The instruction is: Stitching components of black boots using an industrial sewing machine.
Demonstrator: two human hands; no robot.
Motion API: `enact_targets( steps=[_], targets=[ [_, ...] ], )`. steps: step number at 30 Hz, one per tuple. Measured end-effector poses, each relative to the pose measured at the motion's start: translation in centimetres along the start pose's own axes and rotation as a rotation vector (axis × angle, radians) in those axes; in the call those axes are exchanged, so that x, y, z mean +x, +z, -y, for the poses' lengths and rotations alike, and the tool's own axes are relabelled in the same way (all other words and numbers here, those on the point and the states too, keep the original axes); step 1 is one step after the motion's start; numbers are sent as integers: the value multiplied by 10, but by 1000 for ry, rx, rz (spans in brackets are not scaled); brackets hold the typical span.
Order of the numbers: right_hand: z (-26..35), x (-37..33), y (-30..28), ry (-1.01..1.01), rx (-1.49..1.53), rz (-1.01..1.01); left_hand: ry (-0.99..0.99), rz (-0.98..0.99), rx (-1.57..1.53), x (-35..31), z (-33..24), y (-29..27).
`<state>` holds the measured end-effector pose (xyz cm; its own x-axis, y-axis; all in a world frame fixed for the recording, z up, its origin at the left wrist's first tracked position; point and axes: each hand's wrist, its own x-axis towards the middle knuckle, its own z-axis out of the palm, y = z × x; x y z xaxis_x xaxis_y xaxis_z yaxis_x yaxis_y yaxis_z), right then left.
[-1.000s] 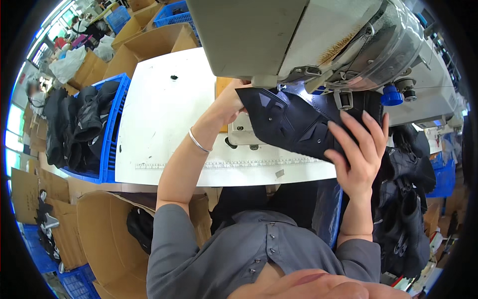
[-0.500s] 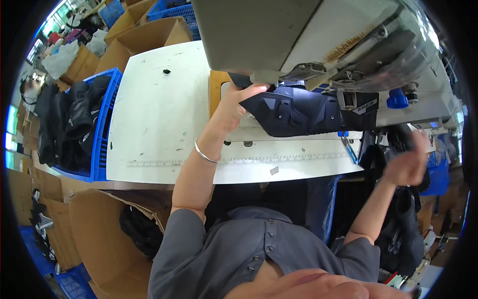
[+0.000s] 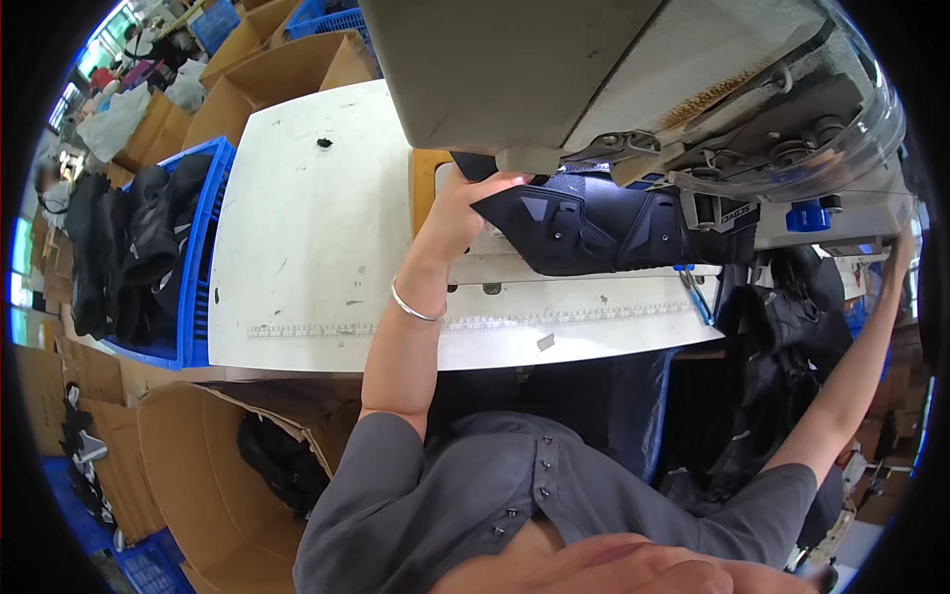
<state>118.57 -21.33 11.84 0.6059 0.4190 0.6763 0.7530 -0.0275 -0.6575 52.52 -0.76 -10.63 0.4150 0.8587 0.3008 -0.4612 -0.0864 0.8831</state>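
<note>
Blue plastic crate [image 3: 195, 287] of black boots [image 3: 148, 238], my left grip [image 3: 457, 211] pinching black panelled upper [image 3: 604, 233], right grip [image 3: 902, 240] shifted outward, closure unclear.

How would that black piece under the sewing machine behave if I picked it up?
The black piece is probably fairly stiff where the raised panels are. Its long, angular outline makes rolling unlikely. Lifted straight up, it may catch, since the sewing machine overhangs its upper edge.
</note>
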Motion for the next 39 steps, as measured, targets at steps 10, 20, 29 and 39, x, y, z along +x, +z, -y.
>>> enact_targets(
  steps=[10,20,29,39],
  targets=[
    [-55,45,-55,89,-44,118,34,100,116,0,9,-13],
    [-109,-30,-45,244,557,-171,-31,44,-102,7,3,5],
    [-88,-19,-10,149,81,46,-106,-51,-193,-2,-16,12],
    [-58,16,-32,214,314,37,-126,-78,-259,-4,-19,21]
  ],
)
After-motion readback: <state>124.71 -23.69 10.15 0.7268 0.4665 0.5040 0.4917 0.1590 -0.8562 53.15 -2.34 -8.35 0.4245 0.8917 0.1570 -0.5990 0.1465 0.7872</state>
